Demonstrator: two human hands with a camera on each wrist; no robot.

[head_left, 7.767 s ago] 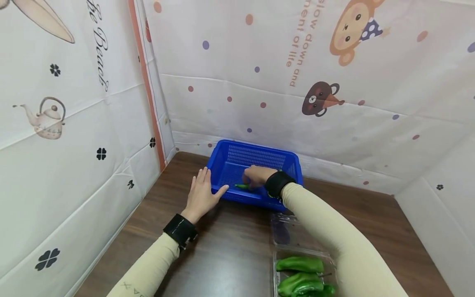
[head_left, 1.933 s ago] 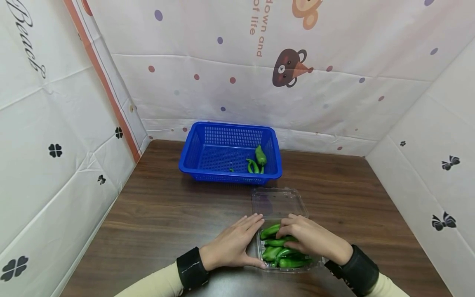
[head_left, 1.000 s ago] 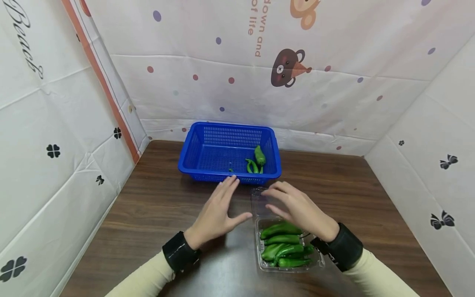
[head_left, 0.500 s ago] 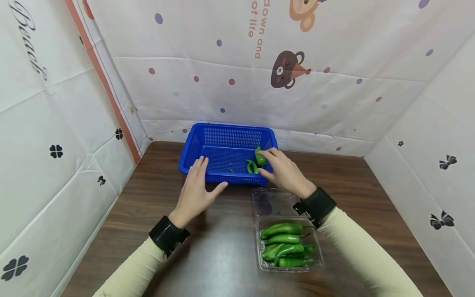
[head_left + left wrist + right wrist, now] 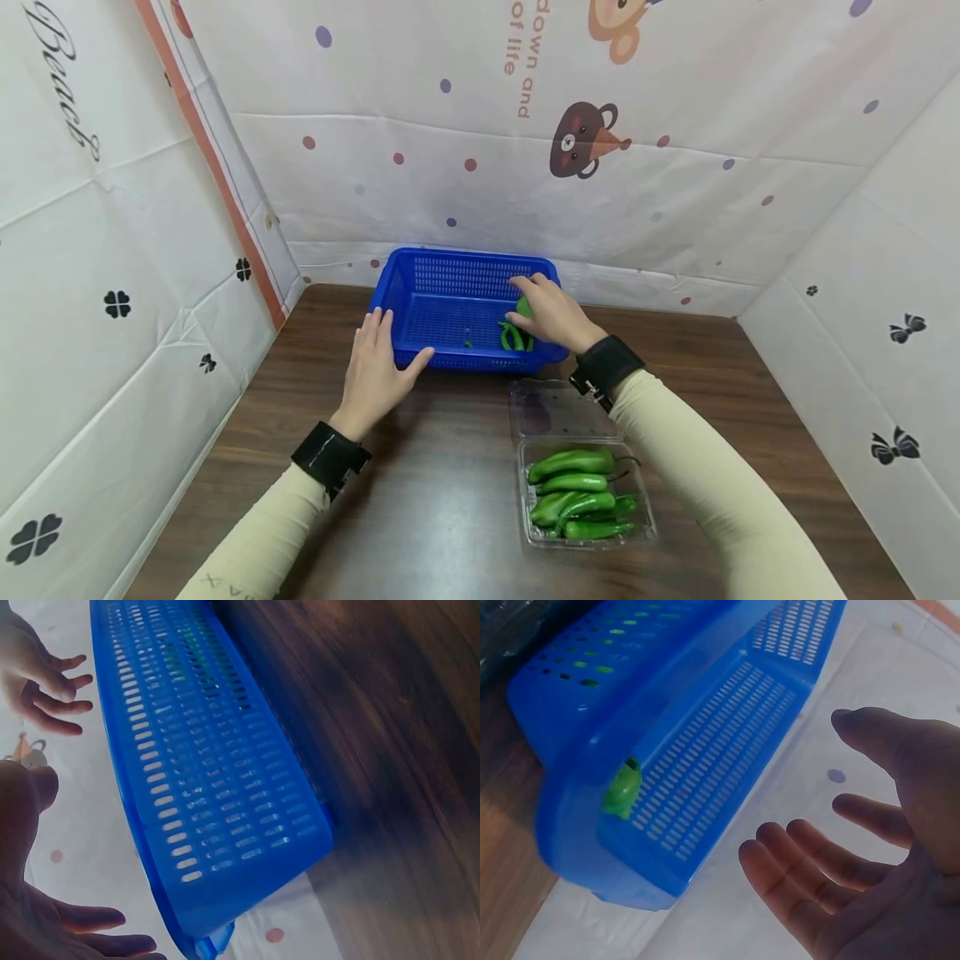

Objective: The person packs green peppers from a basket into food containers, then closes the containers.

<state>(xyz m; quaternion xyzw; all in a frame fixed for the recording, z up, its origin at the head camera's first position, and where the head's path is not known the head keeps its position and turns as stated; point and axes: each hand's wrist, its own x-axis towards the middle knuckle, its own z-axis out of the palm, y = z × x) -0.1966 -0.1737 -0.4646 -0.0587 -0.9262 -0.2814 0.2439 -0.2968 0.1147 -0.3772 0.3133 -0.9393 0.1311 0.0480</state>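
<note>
The person's right hand [image 5: 551, 315] is hovering over the right end of the blue basket [image 5: 420, 308], its fingers spread loosely and gripping nothing, as the right wrist view also shows [image 5: 870, 862]. Just beneath those fingertips, a few green peppers [image 5: 516, 332] are lying on the basket's perforated floor, near its front right corner; one of them is showing against the inner wall in the right wrist view [image 5: 622, 789]. A small green scrap [image 5: 467, 342] is lying to the left of them, between the two hands.

The left hand [image 5: 375, 375] is resting flat on the wooden table [image 5: 435, 500], its straight fingers lying against the basket's front left wall and the thumb reaching along the lower front edge. Its fingers are relaxed and holding nothing.

Behind the right wrist, closer to the person, a clear plastic clamshell box [image 5: 645, 529] is standing open on the table, its lid [image 5: 558, 408] folded back toward the basket. More green peppers [image 5: 573, 492] are piled in its tray, stacked lengthwise.
</note>
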